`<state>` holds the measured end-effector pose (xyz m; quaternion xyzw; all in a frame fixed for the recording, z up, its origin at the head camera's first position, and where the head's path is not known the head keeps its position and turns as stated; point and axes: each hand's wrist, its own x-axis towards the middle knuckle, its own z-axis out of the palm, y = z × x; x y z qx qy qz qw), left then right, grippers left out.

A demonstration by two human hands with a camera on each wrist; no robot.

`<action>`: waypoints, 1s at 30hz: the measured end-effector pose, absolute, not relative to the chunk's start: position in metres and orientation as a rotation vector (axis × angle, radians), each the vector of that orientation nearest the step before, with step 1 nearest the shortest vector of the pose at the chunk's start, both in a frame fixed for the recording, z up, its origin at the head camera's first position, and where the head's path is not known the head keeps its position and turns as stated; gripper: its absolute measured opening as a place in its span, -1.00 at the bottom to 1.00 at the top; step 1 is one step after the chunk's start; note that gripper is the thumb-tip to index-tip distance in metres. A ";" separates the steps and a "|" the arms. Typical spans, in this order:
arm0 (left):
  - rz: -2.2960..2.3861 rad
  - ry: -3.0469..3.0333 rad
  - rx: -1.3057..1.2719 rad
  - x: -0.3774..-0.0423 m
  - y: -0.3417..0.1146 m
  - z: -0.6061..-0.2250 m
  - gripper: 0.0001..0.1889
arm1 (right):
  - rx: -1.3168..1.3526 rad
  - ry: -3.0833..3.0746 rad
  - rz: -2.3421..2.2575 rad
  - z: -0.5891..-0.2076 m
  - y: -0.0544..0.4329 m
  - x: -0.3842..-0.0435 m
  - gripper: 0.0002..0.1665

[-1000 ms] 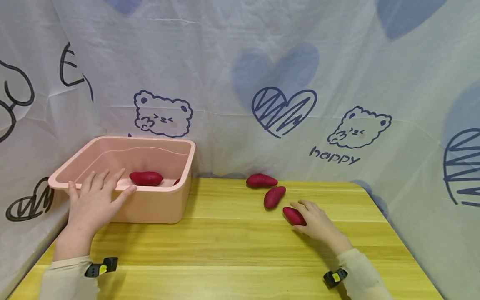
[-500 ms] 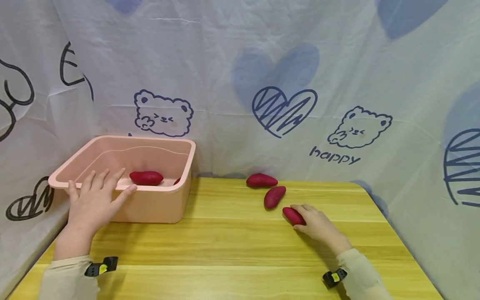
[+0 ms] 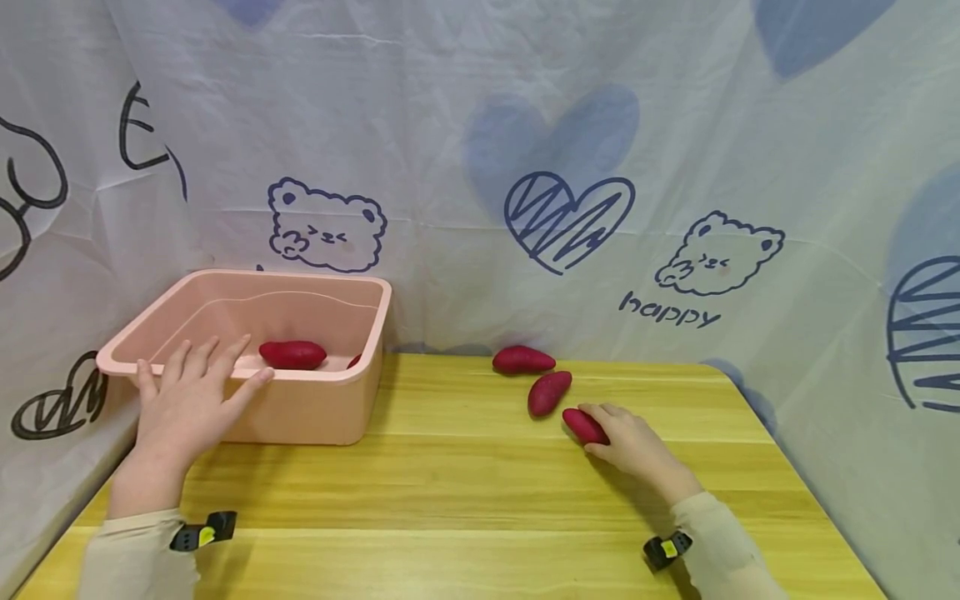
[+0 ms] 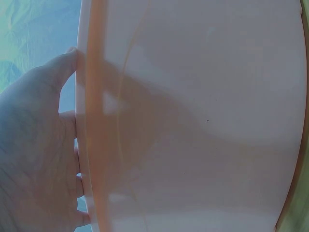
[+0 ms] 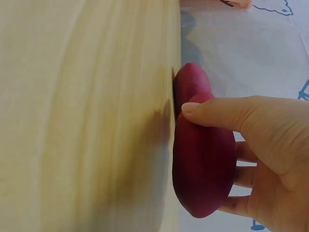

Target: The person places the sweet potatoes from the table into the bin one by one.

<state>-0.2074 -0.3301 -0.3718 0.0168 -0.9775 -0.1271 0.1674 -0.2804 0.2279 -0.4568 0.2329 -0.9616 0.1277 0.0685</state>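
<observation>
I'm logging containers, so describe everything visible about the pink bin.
The pink bin is an open-topped rectangular tub with rounded corners, seemingly smooth plastic, with a lipped rim and a pale curved line inside. It stands upright on the left of the table. The left hand rests on its near rim. A red tuber lies inside, and a sliver of another red piece shows.

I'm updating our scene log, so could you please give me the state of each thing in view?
Right grip, closed around a red sweet potato
That sweet potato, held
Pink bin, upright on the table, open-topped
Left grip, fingers spread over the bin's near rim
Sweet potato in the bin, lying flat
Another in the bin, mostly hidden
Far loose sweet potato, lying on the table, unheld
Nearer loose sweet potato, likewise
Backdrop cloth, hanging, creased
</observation>
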 end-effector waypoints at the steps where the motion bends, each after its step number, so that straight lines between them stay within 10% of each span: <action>1: -0.362 -2.781 0.047 -0.208 -0.330 -0.372 -0.23 | 0.705 -2.888 0.384 -0.456 0.227 -0.281 -0.32; 30: -0.347 -2.784 0.052 -0.207 -0.329 -0.371 -0.22 | 0.852 -2.782 0.346 -0.418 0.187 -0.300 -0.32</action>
